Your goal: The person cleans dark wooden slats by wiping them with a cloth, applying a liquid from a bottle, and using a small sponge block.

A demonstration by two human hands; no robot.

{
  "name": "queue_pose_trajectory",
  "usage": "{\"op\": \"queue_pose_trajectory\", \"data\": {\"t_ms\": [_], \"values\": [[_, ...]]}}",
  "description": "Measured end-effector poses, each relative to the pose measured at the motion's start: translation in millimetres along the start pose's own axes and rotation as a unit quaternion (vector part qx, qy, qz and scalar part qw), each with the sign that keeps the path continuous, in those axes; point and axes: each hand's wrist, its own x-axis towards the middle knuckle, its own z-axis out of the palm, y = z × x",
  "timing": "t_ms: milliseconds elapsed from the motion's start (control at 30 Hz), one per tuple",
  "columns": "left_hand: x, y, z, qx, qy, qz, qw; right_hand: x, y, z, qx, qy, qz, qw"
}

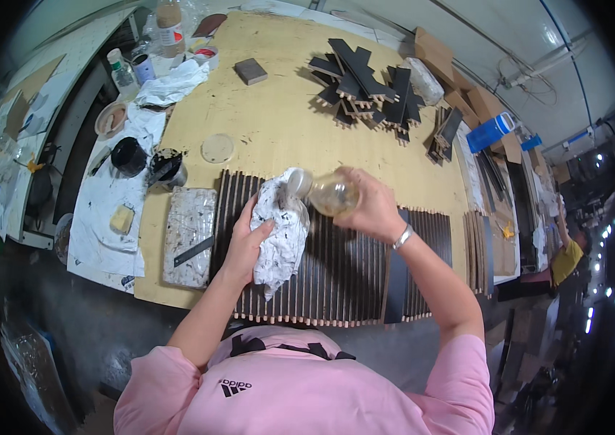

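Note:
My left hand [247,243] holds a white cloth [278,254] with dark stains, its fingers closed on the left edge. My right hand [371,206] grips a clear plastic bottle [333,196] that has some yellowish liquid in it. The bottle lies tilted, with its mouth end against the top of the cloth. Whether liquid is coming out cannot be seen. Beneath both hands, a row of dark strips [343,275] with light wooden ends lies side by side on the table. One wider black strip [396,268] rests across the row's right part.
Left of the row is a stained block [188,239] with a dark flat blade [193,251] on it. Dark open pots [129,157] and a yellow sponge [122,219] stand farther left. Black slats [365,80] are piled at the back, near a blue bottle [491,133].

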Motion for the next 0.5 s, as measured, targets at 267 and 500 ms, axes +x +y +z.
{"op": "queue_pose_trajectory", "data": {"t_ms": [267,500], "values": [[11.8,-11.3,22.9,-0.136,-0.067,-0.096,0.984,-41.4,16.9,8.6,-0.208,0.043,-0.041,0.976],[15.1,-16.7,25.5,-0.151,-0.070,-0.122,0.978,-45.1,29.7,-9.1,-0.293,0.118,-0.065,0.947]]}}
